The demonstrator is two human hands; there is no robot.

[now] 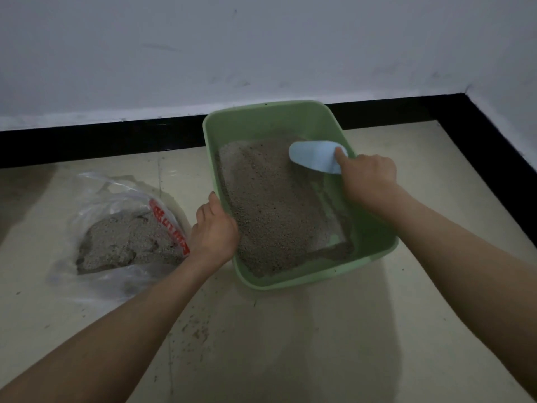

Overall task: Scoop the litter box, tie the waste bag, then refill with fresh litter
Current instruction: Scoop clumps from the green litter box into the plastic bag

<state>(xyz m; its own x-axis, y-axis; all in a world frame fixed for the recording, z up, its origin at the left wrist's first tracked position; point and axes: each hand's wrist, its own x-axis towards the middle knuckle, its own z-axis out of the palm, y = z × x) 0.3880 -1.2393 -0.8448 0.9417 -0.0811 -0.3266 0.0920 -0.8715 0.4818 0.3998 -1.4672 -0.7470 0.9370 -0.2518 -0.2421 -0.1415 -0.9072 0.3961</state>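
Observation:
A green litter box (374, 228) stands on the floor, tilted, with brown litter (270, 205) heaped toward its left side and bare green bottom showing on the right. My left hand (213, 228) grips the box's left rim. My right hand (367, 175) holds a light blue scoop (313, 157), index finger along its back, the blade lying on the litter at the box's far right. A clear plastic bag (122, 228) with red print lies open on the floor to the left and holds grey litter.
A white wall with a black skirting band (101, 141) runs behind the box and turns a corner at the right. Cream floor tiles (319, 344) spread in front, with scattered litter grains near the box's front left.

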